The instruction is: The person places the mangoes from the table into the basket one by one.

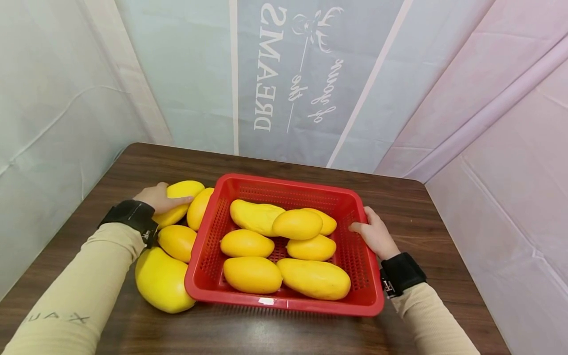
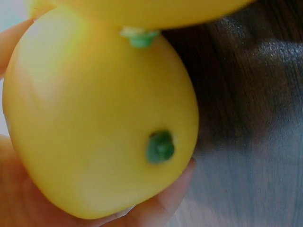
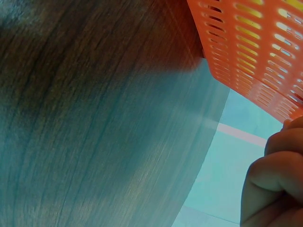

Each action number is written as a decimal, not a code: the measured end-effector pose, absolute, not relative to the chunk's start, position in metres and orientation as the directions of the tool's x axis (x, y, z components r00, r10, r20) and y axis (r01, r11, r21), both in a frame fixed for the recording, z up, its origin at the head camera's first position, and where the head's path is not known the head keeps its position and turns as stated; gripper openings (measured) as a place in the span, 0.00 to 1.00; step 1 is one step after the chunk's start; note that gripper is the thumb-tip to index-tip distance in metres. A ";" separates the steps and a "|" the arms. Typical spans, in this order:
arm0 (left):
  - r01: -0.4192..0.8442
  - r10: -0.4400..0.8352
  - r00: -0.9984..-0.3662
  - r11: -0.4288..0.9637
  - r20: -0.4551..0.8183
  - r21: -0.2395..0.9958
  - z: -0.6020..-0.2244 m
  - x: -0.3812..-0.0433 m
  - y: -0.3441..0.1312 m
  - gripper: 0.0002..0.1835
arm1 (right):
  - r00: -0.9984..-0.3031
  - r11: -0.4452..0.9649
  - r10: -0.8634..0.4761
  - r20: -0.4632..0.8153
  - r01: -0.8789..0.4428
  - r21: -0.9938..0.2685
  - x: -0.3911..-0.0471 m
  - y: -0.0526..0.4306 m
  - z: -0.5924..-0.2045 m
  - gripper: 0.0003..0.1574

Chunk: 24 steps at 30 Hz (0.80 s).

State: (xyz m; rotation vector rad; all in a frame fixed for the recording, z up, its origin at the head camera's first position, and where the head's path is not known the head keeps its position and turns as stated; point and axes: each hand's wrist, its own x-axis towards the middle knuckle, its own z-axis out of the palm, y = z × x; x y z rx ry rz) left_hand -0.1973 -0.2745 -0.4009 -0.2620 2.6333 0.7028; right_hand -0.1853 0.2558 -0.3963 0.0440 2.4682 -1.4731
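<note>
My left hand (image 1: pixel 155 198) curls around a yellow mango (image 1: pixel 183 189) at the left of the basket, thumb along its top. In the left wrist view, fingers wrap the sides and underside of this mango (image 2: pixel 99 118), which has a green stem; another yellow fruit (image 2: pixel 156 10) overlaps it above. My right hand (image 1: pixel 377 234) grips the right rim of a red perforated basket (image 1: pixel 284 306), thumb inside the rim. Several yellow fruits, among them a mango (image 1: pixel 253 274) and a longer one (image 1: pixel 314 279), lie in the basket. The right wrist view shows curled fingers (image 3: pixel 279 175) below the basket wall (image 3: pixel 246 52).
Left of the basket, two more mangoes (image 1: pixel 177 242) (image 1: pixel 200 208) and a large round yellow fruit (image 1: pixel 161 282) are crowded together, partly hidden by its rim. All are over a dark wood table (image 1: pixel 426 315). Printed cloth (image 1: pixel 306 98) hangs behind the table's far edge.
</note>
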 end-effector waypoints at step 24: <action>-0.200 -0.103 -0.968 0.869 -0.231 0.452 -0.394 -0.194 -0.274 0.61 | -0.965 0.471 -0.106 -0.240 0.164 -0.867 -0.184 0.256 -0.396 0.31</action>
